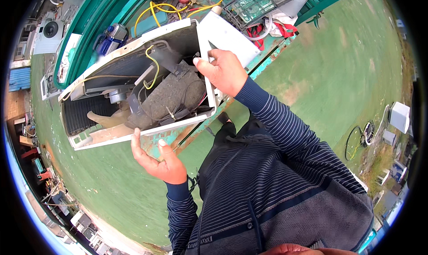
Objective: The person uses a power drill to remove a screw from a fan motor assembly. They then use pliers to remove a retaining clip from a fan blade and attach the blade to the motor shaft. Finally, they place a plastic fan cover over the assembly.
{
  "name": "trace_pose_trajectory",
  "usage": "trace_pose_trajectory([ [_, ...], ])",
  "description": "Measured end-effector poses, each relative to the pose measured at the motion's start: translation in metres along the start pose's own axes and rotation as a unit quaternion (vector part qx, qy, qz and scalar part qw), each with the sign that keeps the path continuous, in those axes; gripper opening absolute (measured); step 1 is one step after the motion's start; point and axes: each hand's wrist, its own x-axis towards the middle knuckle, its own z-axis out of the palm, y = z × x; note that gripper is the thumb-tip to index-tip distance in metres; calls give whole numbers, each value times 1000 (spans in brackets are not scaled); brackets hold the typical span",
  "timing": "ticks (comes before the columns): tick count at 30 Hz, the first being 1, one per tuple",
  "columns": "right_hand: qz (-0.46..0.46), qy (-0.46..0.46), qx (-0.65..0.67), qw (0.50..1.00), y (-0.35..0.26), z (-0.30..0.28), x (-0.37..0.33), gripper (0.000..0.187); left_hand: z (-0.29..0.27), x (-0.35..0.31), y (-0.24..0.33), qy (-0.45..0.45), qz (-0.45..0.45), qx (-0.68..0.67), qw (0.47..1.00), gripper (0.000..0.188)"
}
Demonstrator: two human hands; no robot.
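Note:
An opened air-conditioner outdoor unit point(133, 90) with a white metal casing lies tilted at the green truck bed's edge. Inside show a compressor wrapped in dirty grey felt point(174, 94), a beige fan blade point(109, 120), a small silver motor point(117, 96) and a yellow-green wire point(154, 68). My right hand point(225, 72) is closed over the casing's right rim, thumb toward the inside. At the near rim is my left hand point(160, 163), thumb and index finger apart; the index fingertip meets the casing's edge. Its other fingers are mostly hidden.
Behind the unit, the truck bed point(129, 16) holds a yellow hose point(167, 8), a blue and silver pump point(111, 39), a white panel point(229, 36) and a dark tray of parts point(252, 8). Green ground point(330, 68) surrounds the truck. Coiled cables point(368, 132) lie far right.

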Motion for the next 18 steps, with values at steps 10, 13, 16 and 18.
trace_pose_trajectory([
  [10, 6, -173, 93, 981, 17, -40, -8, 81, 99, -14, 64, -119, 99, 279, 948, 56],
  [13, 63, -208, 214, 952, 67, -74, -1, 65, 100, -18, 71, -114, 71, 304, 943, 53],
  [16, 172, -42, 82, 981, 179, -83, 26, 58, 104, -23, 85, -83, 12, 319, 944, 60],
  [18, 192, 86, -100, 972, 294, -77, 45, 72, 113, -22, 98, -64, 6, 354, 933, 61],
])
